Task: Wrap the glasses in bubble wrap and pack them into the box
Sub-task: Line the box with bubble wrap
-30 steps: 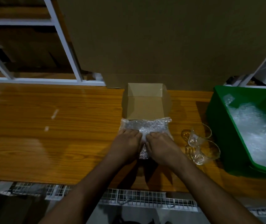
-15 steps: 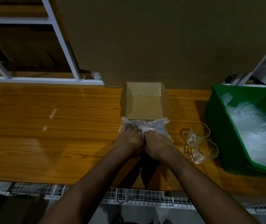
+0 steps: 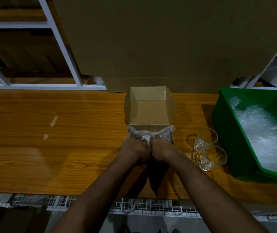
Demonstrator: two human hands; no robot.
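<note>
Both forearms reach in from the near desk [image 3: 67, 148] edge, hands side by side and touching. Left hand [image 3: 133, 148] and right hand [image 3: 162, 148] each have fingers [image 3: 137, 138] curled down onto a bubble wrap bundle [image 3: 151, 134], gripping it between them. Bundle sits right at the fingertips, at the near edge of the open cardboard box [image 3: 149, 108]; looks like it is being pushed into the box's near end, but cannot tell whether it has reached the bottom or is only over the rim. A glass inside the wrap is likely but not visible through the plastic

Right of the fingers, near, two bare glasses [image 3: 205, 148] lie on the desk, touching each other, unwrapped. Further right, a green bin [image 3: 227, 118] holds more bubble wrap [image 3: 265, 132]. Beyond the fingers the rest of the box interior shows bare cardboard, flap up at the back. Behind that, a big cardboard sheet [image 3: 168, 39] and white shelf frame [image 3: 63, 47]

Progress guess: first bundle going in, two glasses left to wrap and pack, so early in the job
</note>
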